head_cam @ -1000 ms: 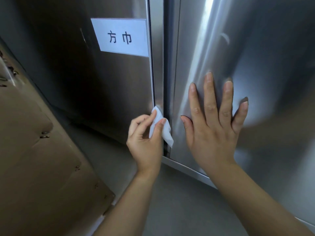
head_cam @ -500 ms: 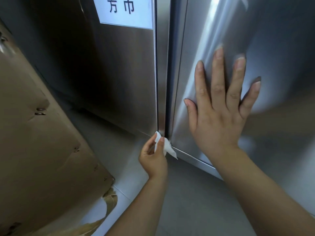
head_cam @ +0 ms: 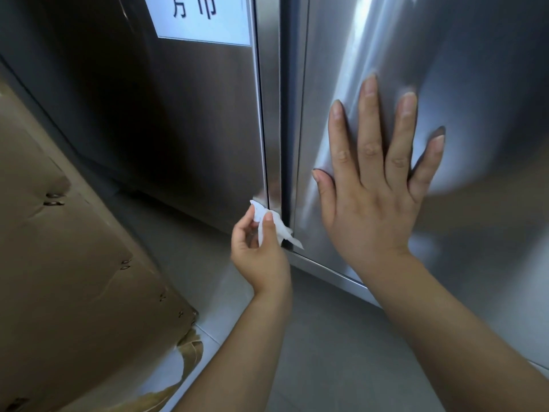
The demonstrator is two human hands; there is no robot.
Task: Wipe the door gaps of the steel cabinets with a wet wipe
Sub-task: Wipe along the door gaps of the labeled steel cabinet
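Note:
Two steel cabinet doors meet at a dark vertical door gap (head_cam: 285, 120). My left hand (head_cam: 258, 251) pinches a crumpled white wet wipe (head_cam: 274, 226) and presses it against the bottom end of the gap, just above the door's lower edge. My right hand (head_cam: 374, 188) lies flat with fingers spread on the right cabinet door (head_cam: 445, 69), beside the gap. The left cabinet door (head_cam: 178, 114) carries a white paper label (head_cam: 202, 16) near the top.
A large brown cardboard sheet (head_cam: 68, 278) leans at the left, its torn corner reaching the pale tiled floor (head_cam: 320, 352). The cabinets' bottom steel rail (head_cam: 326, 270) runs diagonally just above the floor.
My left hand slid the wipe down the gap from about mid-door to its bottom end. My right hand stayed flat on the right door while the view tilted downward.

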